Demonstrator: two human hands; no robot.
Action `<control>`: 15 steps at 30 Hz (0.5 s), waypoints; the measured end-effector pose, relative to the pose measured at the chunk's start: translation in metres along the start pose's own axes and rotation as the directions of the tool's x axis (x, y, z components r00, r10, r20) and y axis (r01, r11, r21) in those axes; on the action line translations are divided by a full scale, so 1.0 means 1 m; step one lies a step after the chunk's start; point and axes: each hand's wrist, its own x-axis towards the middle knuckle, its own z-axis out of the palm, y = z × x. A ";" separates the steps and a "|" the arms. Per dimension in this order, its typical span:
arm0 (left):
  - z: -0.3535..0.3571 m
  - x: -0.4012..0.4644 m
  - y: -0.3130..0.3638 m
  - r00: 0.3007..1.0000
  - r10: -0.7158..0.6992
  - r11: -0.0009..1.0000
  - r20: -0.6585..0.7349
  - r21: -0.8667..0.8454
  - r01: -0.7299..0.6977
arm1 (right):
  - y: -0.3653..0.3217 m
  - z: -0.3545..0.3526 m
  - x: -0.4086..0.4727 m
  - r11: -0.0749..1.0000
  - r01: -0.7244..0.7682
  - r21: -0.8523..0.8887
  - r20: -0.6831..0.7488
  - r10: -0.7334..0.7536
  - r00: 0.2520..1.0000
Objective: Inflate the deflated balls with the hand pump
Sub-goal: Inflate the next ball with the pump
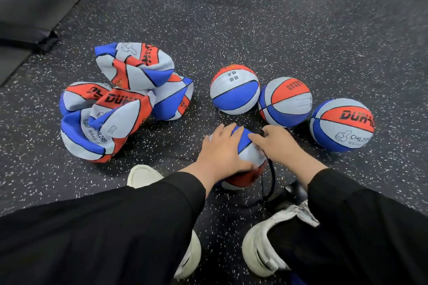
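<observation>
Fingers of the left hand (220, 148) spread flat over a red, white and blue ball (246, 157) on the speckled floor (231, 30), right hand (275, 143) pinching the black pump hose (268, 183) at the ball's top, three inflated balls (287, 102) just beyond, crumpled deflated balls (120, 99) heaped to the left.

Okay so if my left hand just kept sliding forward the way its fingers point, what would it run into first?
Probably the nearest round ball, straight beyond the fingertips of your left hand, which rests on the ball being pumped. Only bare floor shows between, though depth is uncertain.
</observation>
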 end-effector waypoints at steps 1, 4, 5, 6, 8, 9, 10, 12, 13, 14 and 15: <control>0.001 -0.002 0.002 1.000 0.005 1.000 0.000 0.001 -0.005 | 0.001 -0.001 -0.001 1.000 -0.009 0.003 0.031 0.009 0.999; 0.003 -0.007 0.006 1.000 0.011 1.000 -0.005 0.010 -0.010 | 0.003 -0.006 -0.004 1.000 0.009 0.029 0.121 -0.012 0.993; 0.003 -0.009 0.006 1.000 0.010 1.000 -0.006 0.013 -0.010 | 0.002 -0.006 -0.004 0.999 0.030 -0.017 0.112 -0.028 0.993; 0.003 -0.010 0.007 1.000 0.009 1.000 -0.005 0.014 -0.009 | 0.001 -0.007 -0.005 0.996 0.048 -0.069 0.096 -0.041 0.994; 0.003 -0.012 0.006 1.000 0.007 1.000 0.001 0.008 -0.007 | -0.001 -0.008 -0.007 0.990 0.072 -0.120 0.064 -0.064 0.996; 0.003 -0.012 0.004 1.000 0.005 1.000 0.002 0.007 -0.005 | -0.001 -0.008 -0.008 0.989 0.080 -0.125 0.052 -0.074 0.996; 0.003 -0.012 0.003 1.000 0.007 1.000 0.003 0.009 -0.007 | 0.000 -0.007 -0.009 0.988 0.085 -0.132 0.043 -0.080 0.996; 0.004 -0.012 0.002 1.000 0.015 1.000 0.006 0.016 -0.015 | 0.001 -0.005 -0.012 0.984 0.092 -0.152 0.036 -0.088 0.996; 0.004 -0.012 0.001 1.000 0.019 1.000 0.008 0.017 -0.019 | 0.002 -0.004 -0.013 0.986 0.093 -0.141 0.028 -0.090 0.996; 0.005 -0.012 0.000 1.000 0.020 1.000 0.010 0.014 -0.020 | 0.003 -0.005 -0.014 0.989 0.093 -0.116 0.009 -0.092 0.996; 0.004 -0.012 -0.001 1.000 0.018 1.000 0.014 0.004 -0.018 | 0.004 -0.010 -0.014 0.993 0.090 -0.081 -0.031 -0.093 0.995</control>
